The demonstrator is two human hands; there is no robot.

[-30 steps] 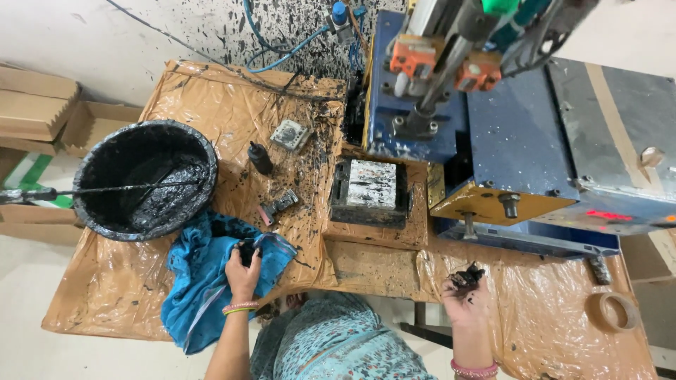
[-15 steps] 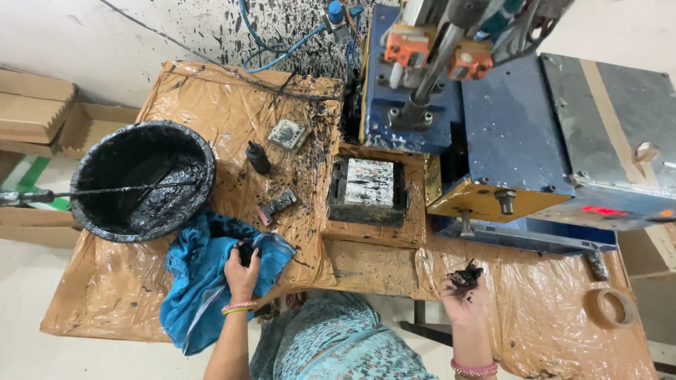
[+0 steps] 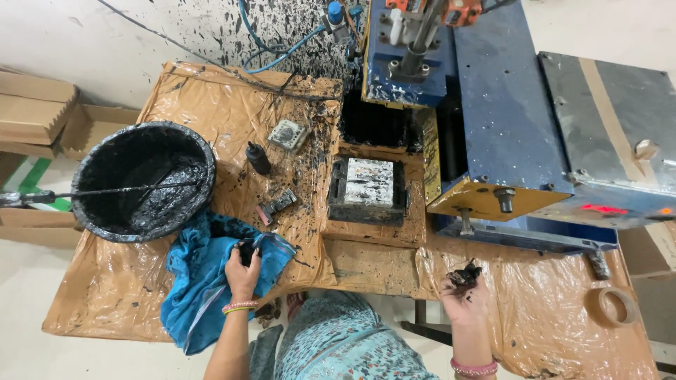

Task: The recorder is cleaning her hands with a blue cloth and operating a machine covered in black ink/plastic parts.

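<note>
The biggest thing in view is the blue machine (image 3: 493, 105) with its grey housing, standing at the far right of a table (image 3: 211, 112) wrapped in brown plastic sheeting spattered with black ink. Under the machine's head sits a black block with a pale, ink-smeared plate (image 3: 369, 184) on top. To the left, a round black basin (image 3: 144, 179) holds thick ink, with a thin rod laid across it. Just below the basin lies a blue cloth (image 3: 204, 281), crumpled and hanging over the table's front edge.

The left hand (image 3: 243, 273) rests on that cloth, its fingers closed around a small black ink-covered piece (image 3: 246, 251) pressed into the folds. The right hand (image 3: 466, 299) is held over the front edge of the table, palm up, fingers loosely curled around a small black inky clump (image 3: 466, 274).

The step in hand looks like wiping ink off a small part with the cloth. The next move likely calls for a firm rub and turning the part in the cloth while the right hand keeps its clump clear of the sheeting.

Smaller items lie between basin and block: a little dark bottle (image 3: 258, 157), a square grey plate (image 3: 289, 134), a small clip (image 3: 277, 206). A tape roll (image 3: 611, 307) sits far right.
</note>
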